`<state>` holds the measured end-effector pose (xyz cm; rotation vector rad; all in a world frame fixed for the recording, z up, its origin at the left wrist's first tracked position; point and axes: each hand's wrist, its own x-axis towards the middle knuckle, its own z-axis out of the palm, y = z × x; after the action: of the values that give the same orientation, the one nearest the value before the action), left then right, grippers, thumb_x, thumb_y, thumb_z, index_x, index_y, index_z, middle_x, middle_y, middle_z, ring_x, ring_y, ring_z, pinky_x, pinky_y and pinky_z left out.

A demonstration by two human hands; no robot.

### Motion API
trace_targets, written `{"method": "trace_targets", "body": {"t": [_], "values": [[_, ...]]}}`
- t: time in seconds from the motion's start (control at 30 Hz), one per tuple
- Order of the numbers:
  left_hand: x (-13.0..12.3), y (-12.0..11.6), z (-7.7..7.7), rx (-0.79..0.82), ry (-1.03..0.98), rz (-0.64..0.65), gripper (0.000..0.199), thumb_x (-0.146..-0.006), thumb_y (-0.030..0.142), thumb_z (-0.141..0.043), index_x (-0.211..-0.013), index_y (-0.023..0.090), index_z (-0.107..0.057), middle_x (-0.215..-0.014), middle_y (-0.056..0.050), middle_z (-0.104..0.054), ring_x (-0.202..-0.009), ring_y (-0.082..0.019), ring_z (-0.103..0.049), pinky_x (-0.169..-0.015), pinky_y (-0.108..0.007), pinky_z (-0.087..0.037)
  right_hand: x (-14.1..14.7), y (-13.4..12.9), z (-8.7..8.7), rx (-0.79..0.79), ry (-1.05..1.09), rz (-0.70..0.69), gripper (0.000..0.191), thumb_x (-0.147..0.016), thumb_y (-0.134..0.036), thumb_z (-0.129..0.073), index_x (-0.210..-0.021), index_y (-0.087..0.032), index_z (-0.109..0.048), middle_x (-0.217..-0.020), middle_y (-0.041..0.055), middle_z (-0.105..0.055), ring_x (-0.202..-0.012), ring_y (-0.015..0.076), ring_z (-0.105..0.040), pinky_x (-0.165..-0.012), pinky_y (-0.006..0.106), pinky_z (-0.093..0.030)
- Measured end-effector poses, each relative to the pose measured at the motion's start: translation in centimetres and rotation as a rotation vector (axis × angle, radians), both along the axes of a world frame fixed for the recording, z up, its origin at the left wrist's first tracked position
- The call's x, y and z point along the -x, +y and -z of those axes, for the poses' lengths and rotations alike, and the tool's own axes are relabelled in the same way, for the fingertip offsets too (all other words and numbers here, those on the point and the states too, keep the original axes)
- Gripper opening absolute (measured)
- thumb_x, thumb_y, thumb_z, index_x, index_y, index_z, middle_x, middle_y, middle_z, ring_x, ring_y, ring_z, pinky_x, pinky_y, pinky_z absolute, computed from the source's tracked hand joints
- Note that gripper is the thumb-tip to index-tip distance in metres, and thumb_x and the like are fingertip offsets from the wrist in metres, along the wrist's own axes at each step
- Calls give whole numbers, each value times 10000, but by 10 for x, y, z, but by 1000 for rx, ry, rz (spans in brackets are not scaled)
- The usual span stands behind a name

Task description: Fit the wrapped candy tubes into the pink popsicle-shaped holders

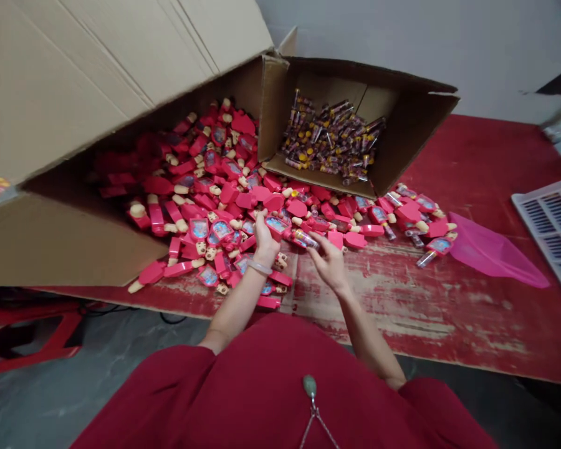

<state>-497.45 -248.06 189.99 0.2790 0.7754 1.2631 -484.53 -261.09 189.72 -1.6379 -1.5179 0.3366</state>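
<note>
My left hand (265, 242), with a pale bangle at the wrist, is closed on a red toy piece (277, 226) that has a blue picture window. Close to its right side, my right hand (328, 259) pinches a clear tube (303, 238) with a yellow and purple label. The tube's left end is at the red piece; whether they are joined cannot be made out. Around both hands lies a heap of similar red pieces (222, 231) with cream-coloured ends, spilling from a large cardboard box (75, 240) on its side.
A smaller cardboard box (414, 118) holding many tubes (336, 134) stands behind the heap on the red worn table (402, 305). At right are a pink translucent scoop (495, 252) and a white slatted basket (551, 218). A red stool (51, 337) is at lower left.
</note>
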Motion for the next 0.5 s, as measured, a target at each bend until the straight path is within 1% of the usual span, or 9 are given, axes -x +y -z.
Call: {"method": "trace_targets", "body": {"t": [0.07,0.13,0.27,0.37,0.43,0.5], "values": [[-3,1,-3,-16,-34,-69,350,-717,472,-718,-689,201,-499,-599,51,-583,-541,-82,-580,-618,-219,-480,19,-19,8,-73,-117,27,408,-973,-292,-503,-1342,-180,-634,-1252,139,-697,-1113,243,-666,-978,393,-511],[-6,-3,-3,-47,3,-92,329,-711,444,-719,-674,196,-507,-604,48,-586,-550,-81,-584,-635,-218,-479,30,-26,15,-137,-223,76,402,-997,-255,-457,-1347,-187,-644,-1223,142,-710,-1128,246,-670,-1014,416,-493],[-7,-9,-5,-130,120,-122,274,-697,367,-708,-655,197,-498,-617,58,-577,-562,-78,-575,-663,-219,-476,34,-22,24,-182,-351,114,382,-1019,-231,-427,-1302,-169,-676,-1132,153,-740,-1083,248,-701,-1010,419,-496],[-3,-10,-8,-177,122,-147,256,-668,316,-712,-670,206,-481,-616,67,-567,-562,-84,-567,-654,-222,-467,33,-19,29,-223,-392,112,375,-1026,-242,-433,-1291,-145,-679,-1150,173,-734,-1100,249,-700,-1004,398,-507],[-1,-10,-10,-198,128,-139,245,-664,293,-713,-687,210,-484,-612,71,-569,-549,-86,-555,-633,-221,-456,33,-18,31,-274,-398,110,368,-1029,-254,-444,-1288,-144,-681,-1145,173,-737,-1100,248,-702,-1007,395,-515],[0,-10,-11,-207,156,-96,234,-678,302,-708,-682,208,-494,-600,63,-572,-537,-90,-550,-612,-223,-449,34,-18,33,-314,-403,111,356,-1031,-266,-458,-1283,-156,-684,-1127,158,-745,-1088,243,-708,-1008,397,-525]]}}
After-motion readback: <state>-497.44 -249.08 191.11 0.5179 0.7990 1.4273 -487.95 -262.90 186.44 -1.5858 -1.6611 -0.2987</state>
